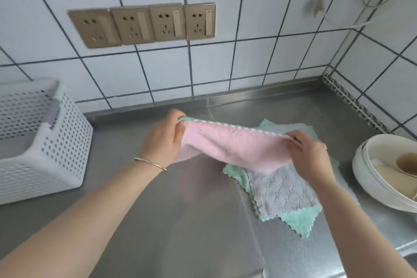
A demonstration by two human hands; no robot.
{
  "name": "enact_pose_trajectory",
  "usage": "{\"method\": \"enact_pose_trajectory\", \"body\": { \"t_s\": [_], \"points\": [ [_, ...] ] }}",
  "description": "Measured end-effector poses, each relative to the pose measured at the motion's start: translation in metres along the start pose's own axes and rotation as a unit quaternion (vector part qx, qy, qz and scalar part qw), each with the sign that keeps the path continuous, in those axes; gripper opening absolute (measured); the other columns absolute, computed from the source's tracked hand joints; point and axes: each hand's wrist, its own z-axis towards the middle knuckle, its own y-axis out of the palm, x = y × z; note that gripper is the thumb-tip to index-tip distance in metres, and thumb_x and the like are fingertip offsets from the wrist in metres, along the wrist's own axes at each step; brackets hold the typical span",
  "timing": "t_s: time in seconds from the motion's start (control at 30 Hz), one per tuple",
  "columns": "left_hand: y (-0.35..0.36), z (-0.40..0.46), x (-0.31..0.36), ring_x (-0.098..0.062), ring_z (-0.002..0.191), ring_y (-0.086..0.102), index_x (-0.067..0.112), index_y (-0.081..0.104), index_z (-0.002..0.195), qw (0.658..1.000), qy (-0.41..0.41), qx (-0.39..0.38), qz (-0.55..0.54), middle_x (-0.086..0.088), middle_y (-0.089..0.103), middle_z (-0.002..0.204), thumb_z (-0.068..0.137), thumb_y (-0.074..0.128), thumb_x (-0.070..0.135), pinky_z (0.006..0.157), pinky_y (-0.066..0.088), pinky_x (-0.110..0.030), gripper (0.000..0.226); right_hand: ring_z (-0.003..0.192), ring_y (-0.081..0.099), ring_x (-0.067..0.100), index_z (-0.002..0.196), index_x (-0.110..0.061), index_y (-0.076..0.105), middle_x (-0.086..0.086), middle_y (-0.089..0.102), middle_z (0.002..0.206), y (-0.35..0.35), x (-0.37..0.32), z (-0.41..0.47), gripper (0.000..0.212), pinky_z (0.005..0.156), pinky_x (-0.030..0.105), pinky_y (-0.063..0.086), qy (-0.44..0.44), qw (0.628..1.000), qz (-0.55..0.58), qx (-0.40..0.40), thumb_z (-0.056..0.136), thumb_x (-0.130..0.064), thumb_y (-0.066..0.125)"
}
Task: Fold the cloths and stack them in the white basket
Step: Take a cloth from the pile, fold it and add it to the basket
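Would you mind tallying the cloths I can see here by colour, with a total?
Pink: 1, the pink cloth held up by the left hand and right hand.
Grey: 1, the grey cloth lying on the steel counter.
Green: at least 1, the green cloth showing under the grey one; more may be hidden.
Total: 3 visible.

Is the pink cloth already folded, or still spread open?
Folded in half: the pink cloth hangs doubled from its top edge between the left hand and right hand.

I see a brushed steel tabletop (180, 210), fluffy pink cloth (234, 151), waffle-textured grey cloth (282, 192), perforated matt plastic white basket (63, 146), glossy ceramic tiles (259, 18)
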Motion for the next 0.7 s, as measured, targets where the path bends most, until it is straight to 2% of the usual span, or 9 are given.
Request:
{"method": "enact_pose_trajectory", "body": {
  "t_s": [0.1,0.17,0.23,0.3,0.37,0.5,0.57,0.63,0.7],
  "points": [
    [-0.055,0.001,-0.017,-0.034,0.076,0.06,0.005,0.053,0.103,1.0,-0.004,0.02,0.003,-0.011,0.061,0.076,0.086,0.032,0.044,0.063,0.037,-0.033,0.047,0.064,0.048,0.021,0.091,-0.012,0.065,0.012,0.06,0.077,-0.008,-0.049,0.007,0.011,0.055,0.028,0.035,0.017,0.993,0.113,-0.024,0.089,-0.019,0.058],
    [-0.091,0.001,-0.029,-0.027,0.058,0.053,0.008,0.052,0.099,1.0,-0.005,0.021,0.003,0.001,0.051,0.061,0.081,0.04,0.056,0.056,0.036,-0.031,0.053,0.058,0.041,0.018,0.087,-0.004,0.063,0.01,0.055,0.072,-0.008,-0.079,0.014,0.018,0.049,0.024,0.03,0.012,0.985,0.168,-0.031,0.087,-0.022,0.061],
    [-0.124,0.001,-0.049,-0.017,0.052,0.046,0.012,0.051,0.094,0.999,-0.02,0.023,0.026,0.01,0.045,0.056,0.08,0.056,0.055,0.051,0.033,-0.028,0.045,0.06,0.04,0.017,0.087,0.001,0.061,0.01,0.049,0.07,0.0,-0.113,0.021,0.026,0.05,0.024,0.03,0.01,0.977,0.208,-0.041,0.086,-0.025,0.063],
    [-0.145,0.003,-0.073,-0.019,0.056,0.049,0.015,0.053,0.09,0.998,-0.038,0.025,0.05,0.008,0.047,0.06,0.085,0.061,0.039,0.052,0.032,-0.026,0.025,0.064,0.046,0.017,0.083,-0.006,0.063,0.006,0.052,0.067,0.012,-0.142,0.028,0.02,0.058,0.029,0.04,0.009,0.97,0.236,-0.056,0.084,-0.026,0.064],
    [-0.157,0.006,-0.093,-0.025,0.064,0.054,0.015,0.057,0.09,0.995,-0.066,0.026,0.068,0.005,0.05,0.064,0.088,0.058,0.031,0.057,0.031,-0.026,0.017,0.064,0.049,0.019,0.078,-0.012,0.064,0.001,0.054,0.064,0.027,-0.163,0.033,0.015,0.061,0.028,0.042,0.009,0.971,0.229,-0.071,0.084,-0.026,0.064],
    [-0.178,0.008,-0.121,-0.031,0.075,0.06,0.015,0.064,0.088,0.988,-0.126,0.067,0.058,-0.005,0.059,0.069,0.088,0.059,0.025,0.063,0.036,-0.027,0.012,0.061,0.04,0.017,0.072,-0.01,0.059,0.003,0.048,0.063,0.046,-0.198,0.038,0.022,0.049,0.019,0.033,-0.027,0.977,0.198,-0.08,0.085,-0.027,0.063],
    [-0.19,0.007,-0.125,-0.028,0.07,0.061,0.013,0.068,0.096,0.985,-0.14,0.101,0.015,-0.007,0.066,0.079,0.089,0.059,0.022,0.071,0.045,-0.028,0.014,0.065,0.04,0.019,0.08,-0.005,0.061,0.006,0.048,0.068,0.044,-0.213,0.037,0.022,0.05,0.019,0.031,-0.041,0.976,0.203,-0.065,0.087,-0.026,0.062],
    [-0.198,-0.001,-0.13,-0.028,0.075,0.063,0.011,0.067,0.106,0.984,-0.137,0.111,-0.011,-0.01,0.069,0.091,0.091,0.056,0.021,0.08,0.048,-0.031,0.021,0.066,0.043,0.019,0.084,-0.005,0.062,0.008,0.05,0.071,0.044,-0.222,0.033,0.019,0.045,0.011,0.029,-0.066,0.975,0.203,-0.056,0.088,-0.023,0.06],
    [-0.201,-0.017,-0.137,-0.029,0.08,0.065,0.014,0.067,0.11,0.988,-0.126,0.093,-0.004,-0.013,0.07,0.099,0.09,0.053,0.032,0.08,0.047,-0.03,0.03,0.058,0.045,0.011,0.082,-0.007,0.062,0.006,0.051,0.066,0.043,-0.224,0.026,0.015,0.043,0.009,0.03,-0.079,0.972,0.211,-0.064,0.088,-0.021,0.06]
  ]
}}
